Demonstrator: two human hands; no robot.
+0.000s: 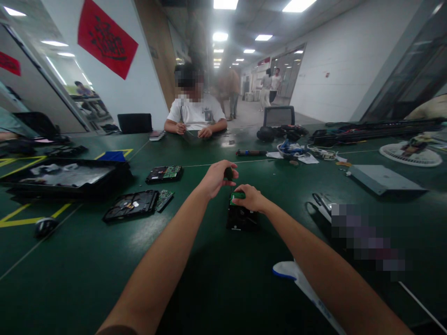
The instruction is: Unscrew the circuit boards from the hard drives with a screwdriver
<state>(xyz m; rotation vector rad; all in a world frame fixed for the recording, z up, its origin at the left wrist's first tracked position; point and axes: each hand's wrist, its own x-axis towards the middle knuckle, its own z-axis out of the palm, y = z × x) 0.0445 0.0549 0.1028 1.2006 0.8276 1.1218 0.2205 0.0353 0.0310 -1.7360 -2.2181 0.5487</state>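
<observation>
In front of me on the green table lies a black hard drive (242, 220) with a green circuit board (237, 196) at its far end. My left hand (218, 179) is closed around the dark handle of a screwdriver (228, 174), whose thin shaft points down at the board. My right hand (249, 197) is closed on the drive's far end, fingers pressed against the board. To the left sit an opened black drive casing (131, 205), a loose circuit board (164, 200) and another hard drive (164, 174).
At left are a black tray (66, 174) and a computer mouse (46, 227). A grey metal box (386, 179), a blue-tipped white object (284, 270) and a dark pen-like tool (250, 152) lie rightward. A person (195, 114) sits opposite, hands on the table.
</observation>
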